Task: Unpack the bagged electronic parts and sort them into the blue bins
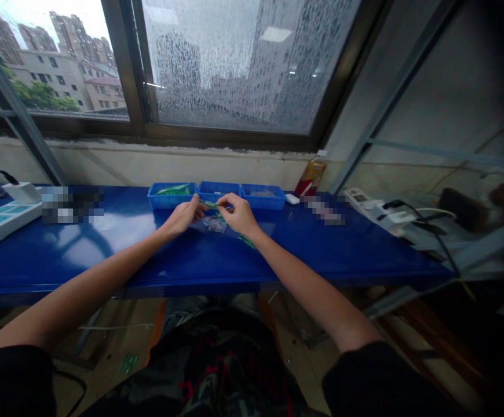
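My left hand (pixel 185 216) and my right hand (pixel 238 214) meet over the blue table (pixel 117 255), just in front of the trays. Both pinch a small green strip (pixel 210 204) held between their fingertips. Under the hands lies a small clear plastic bag (pixel 214 225) on the table. Another green piece (pixel 247 242) lies beside my right wrist. Three blue trays stand in a row behind the hands: the left tray (pixel 171 196) holds green pieces, the middle tray (pixel 219 190) and the right tray (pixel 263 196) hold small items I cannot make out.
A drink bottle (pixel 311 176) stands at the wall right of the trays, with a small white object (pixel 292 198) beside it. White power strips and cables (pixel 386 213) lie at the right. A white device (pixel 4 217) sits at the left edge. A window runs behind.
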Demonstrator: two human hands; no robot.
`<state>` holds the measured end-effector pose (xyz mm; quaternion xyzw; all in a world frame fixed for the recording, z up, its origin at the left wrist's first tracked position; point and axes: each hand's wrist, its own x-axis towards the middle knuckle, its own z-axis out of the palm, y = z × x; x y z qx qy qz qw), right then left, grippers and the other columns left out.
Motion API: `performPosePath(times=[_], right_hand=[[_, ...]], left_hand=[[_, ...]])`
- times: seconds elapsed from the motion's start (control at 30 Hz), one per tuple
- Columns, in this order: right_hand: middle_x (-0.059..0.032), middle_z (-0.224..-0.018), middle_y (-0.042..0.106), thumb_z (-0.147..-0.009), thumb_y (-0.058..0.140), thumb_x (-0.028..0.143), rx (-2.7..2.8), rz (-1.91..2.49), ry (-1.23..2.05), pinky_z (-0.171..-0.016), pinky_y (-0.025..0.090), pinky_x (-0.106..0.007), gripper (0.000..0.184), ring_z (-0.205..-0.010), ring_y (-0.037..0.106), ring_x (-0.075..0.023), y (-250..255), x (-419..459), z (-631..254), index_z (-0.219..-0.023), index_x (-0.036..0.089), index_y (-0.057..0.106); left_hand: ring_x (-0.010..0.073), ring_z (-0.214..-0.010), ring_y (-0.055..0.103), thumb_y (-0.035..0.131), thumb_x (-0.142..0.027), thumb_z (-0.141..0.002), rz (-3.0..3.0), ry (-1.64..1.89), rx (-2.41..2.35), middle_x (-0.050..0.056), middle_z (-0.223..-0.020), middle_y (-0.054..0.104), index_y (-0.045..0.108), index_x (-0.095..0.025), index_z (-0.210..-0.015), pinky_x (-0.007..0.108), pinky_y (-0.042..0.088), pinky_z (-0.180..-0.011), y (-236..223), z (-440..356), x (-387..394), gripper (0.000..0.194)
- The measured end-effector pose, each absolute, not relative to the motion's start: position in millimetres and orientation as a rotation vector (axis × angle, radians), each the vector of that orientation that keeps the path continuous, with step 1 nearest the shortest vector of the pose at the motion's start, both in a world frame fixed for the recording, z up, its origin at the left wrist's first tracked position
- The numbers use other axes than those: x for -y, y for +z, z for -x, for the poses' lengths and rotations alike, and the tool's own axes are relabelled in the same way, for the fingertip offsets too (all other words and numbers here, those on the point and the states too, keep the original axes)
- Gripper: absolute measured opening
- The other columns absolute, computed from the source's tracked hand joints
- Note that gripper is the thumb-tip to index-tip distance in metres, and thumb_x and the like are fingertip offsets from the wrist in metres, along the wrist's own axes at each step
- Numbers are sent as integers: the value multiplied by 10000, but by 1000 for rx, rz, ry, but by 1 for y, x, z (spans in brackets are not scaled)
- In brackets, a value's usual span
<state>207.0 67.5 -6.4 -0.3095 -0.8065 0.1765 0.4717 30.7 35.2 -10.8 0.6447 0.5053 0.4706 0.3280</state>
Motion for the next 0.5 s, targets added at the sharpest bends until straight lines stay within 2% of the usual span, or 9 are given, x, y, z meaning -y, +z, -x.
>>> performPosePath(times=[0.03,0.1,0.17,0.23,0.3,0.37,0.5], right_hand=[[-30,-774,616,-762,527,179,2017,731,382,-692,433,-270,81,-757,559,-148,-6,-67,-207,-743,178,605],[-41,-787,633,-779,521,170,2078,673,307,-727,428,-288,108,-784,556,-158,-6,-66,-208,-728,180,616],[-43,-803,647,-770,526,138,2120,643,253,-766,418,-305,121,-806,553,-163,-7,-66,-208,-723,182,628],[-42,-834,654,-748,537,111,2153,665,241,-780,412,-308,129,-835,554,-167,-8,-66,-208,-739,185,643],[-44,-848,657,-741,557,130,2158,735,300,-768,415,-301,109,-849,561,-170,-8,-66,-207,-749,183,652],[-45,-823,665,-773,564,228,2127,811,462,-733,421,-286,109,-818,576,-167,-8,-67,-206,-738,174,651],[-64,-691,658,-862,408,491,1911,935,1006,-576,408,-240,438,-649,586,-139,-7,-71,-206,-701,145,624]], left_hand=[[150,-572,544,357,-610,-828,-1546,1206,-1282,66,-658,601,663,-131,-761,264,415,-533,-10,-30,-36,572],[134,-540,540,480,-591,-774,-1367,1184,-1204,66,-663,599,647,-119,-733,257,415,-511,-10,-30,-36,502],[124,-536,544,624,-485,-703,-1304,1216,-1160,57,-678,602,619,-117,-716,258,429,-520,-11,-31,-37,369],[115,-542,544,688,-378,-655,-1298,1277,-1145,30,-664,589,590,-127,-719,257,442,-541,-12,-31,-38,277],[107,-549,538,680,-325,-661,-1349,1361,-1163,0,-650,566,574,-143,-750,251,448,-556,-14,-31,-39,229],[110,-579,541,643,-292,-697,-1555,1461,-1228,-4,-682,566,581,-155,-790,246,451,-568,-14,-31,-37,177],[148,-748,564,538,-225,-777,-2222,1493,-1294,43,-830,588,632,-168,-819,250,461,-615,-11,-33,-30,117]])
